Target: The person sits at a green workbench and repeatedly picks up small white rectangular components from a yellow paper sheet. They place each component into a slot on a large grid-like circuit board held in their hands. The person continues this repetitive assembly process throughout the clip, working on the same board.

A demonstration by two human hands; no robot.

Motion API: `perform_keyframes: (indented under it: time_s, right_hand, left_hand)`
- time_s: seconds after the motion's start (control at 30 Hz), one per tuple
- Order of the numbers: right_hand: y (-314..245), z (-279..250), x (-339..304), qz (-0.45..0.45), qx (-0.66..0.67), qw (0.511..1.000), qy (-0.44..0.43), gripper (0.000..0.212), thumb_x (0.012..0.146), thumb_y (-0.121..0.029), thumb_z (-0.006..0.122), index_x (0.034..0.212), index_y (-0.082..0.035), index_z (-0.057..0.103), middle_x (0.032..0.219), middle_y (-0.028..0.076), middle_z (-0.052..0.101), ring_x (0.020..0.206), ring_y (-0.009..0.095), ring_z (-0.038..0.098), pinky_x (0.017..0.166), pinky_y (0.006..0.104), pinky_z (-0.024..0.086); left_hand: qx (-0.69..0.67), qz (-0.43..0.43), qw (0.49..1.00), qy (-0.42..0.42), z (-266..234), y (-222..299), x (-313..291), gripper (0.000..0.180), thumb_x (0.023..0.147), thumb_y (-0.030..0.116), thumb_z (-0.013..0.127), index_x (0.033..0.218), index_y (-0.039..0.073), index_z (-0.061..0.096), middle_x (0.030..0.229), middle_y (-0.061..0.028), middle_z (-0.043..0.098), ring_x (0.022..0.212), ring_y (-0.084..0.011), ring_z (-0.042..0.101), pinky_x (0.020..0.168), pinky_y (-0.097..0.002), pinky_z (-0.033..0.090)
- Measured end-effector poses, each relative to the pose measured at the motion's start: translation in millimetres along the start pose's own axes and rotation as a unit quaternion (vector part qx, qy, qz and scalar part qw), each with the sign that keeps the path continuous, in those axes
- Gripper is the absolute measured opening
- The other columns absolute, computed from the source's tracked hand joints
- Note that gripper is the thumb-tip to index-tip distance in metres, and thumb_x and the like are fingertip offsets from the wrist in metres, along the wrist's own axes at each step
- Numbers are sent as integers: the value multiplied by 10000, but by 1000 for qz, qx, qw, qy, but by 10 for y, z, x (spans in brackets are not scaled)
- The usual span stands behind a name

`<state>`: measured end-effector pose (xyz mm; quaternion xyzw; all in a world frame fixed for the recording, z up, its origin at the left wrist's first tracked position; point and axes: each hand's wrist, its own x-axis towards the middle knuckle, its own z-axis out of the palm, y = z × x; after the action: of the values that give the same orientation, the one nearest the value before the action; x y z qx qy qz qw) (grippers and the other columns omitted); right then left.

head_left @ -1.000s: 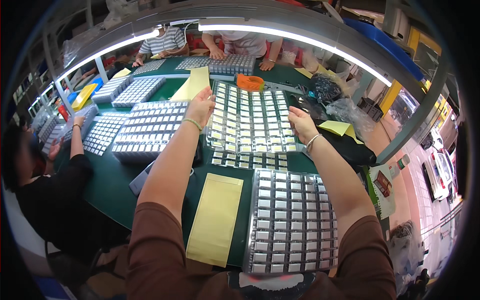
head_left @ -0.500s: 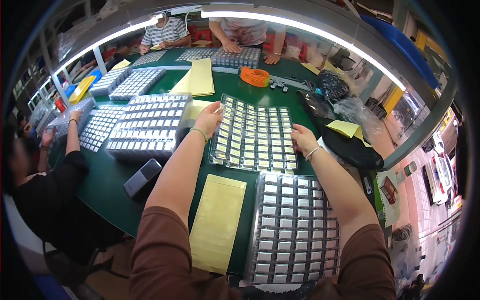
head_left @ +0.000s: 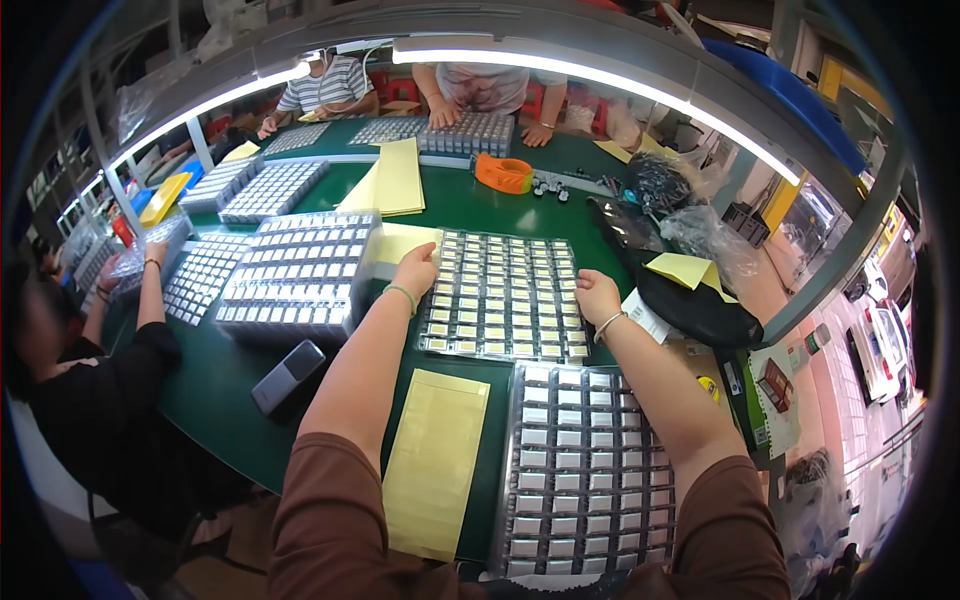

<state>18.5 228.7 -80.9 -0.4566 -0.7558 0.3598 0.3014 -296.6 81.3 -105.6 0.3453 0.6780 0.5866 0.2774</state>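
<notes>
A clear plastic blister tray (head_left: 500, 356) filled with rows of small pale rectangular parts lies in front of me. My left hand (head_left: 416, 270) grips its left edge, thumb and fingers pinched together. My right hand (head_left: 598, 297) is at the opposite edge, fingers curled in on the rim. Closer to me, partly under my right forearm, another filled tray (head_left: 506, 470) of whitish parts rests on the green table (head_left: 560, 205). Left of that tray is a flat yellow paper envelope (head_left: 435, 465).
A tall stack of filled trays (head_left: 368, 265) stands to the left, with a grey power-bank-like device (head_left: 287, 377) before it. Farther off are yellow paper sheets (head_left: 400, 180), an orange tape roll (head_left: 503, 174) and a black bag (head_left: 695, 305). Other people work at the left and far sides.
The held tray has come down from a tilted, bowed position and now looks flatter. Both hands have lowered with it, still at its two sides.
</notes>
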Motion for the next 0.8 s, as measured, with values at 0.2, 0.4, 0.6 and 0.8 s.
perform_keyframes:
  time_s: [0.2, 0.4, 0.6, 0.8]
  right_hand:
    - [57, -74, -31, -11, -87, 996, 29, 377, 823, -26, 613, 1195, -1, 664, 1107, 160, 715, 1026, 290, 686, 906, 352, 517]
    - [-144, -108, -152, 30, -119, 992, 2, 369, 841, -40, 587, 1201, -17, 666, 1156, 185, 692, 1081, 318, 663, 938, 377, 508]
    - [-62, -120, -115, -8, -197, 979, 44, 329, 834, -63, 613, 1147, 7, 688, 1091, 185, 708, 1005, 310, 685, 892, 370, 522]
    - [76, -112, 2, 3, -111, 994, 22, 324, 803, -39, 663, 1118, 28, 697, 999, 159, 733, 922, 268, 708, 828, 340, 543]
  left_hand:
    - [81, 10, 996, -19, 71, 25, 38, 607, 848, -14, 509, 1452, 24, 466, 1343, -203, 591, 1238, -287, 572, 1035, -327, 436]
    - [243, 32, 969, 25, 170, 164, -58, 579, 847, 7, 527, 1424, 33, 489, 1362, -220, 577, 1269, -346, 554, 1063, -371, 433]
    - [233, 41, 970, 50, 175, 172, -64, 488, 846, -17, 548, 1332, 19, 572, 1297, -205, 627, 1206, -333, 603, 1025, -372, 472]
    - [206, 42, 975, 71, 147, 77, 18, 502, 842, -42, 553, 1338, 28, 576, 1272, -194, 646, 1193, -285, 621, 1016, -350, 479]
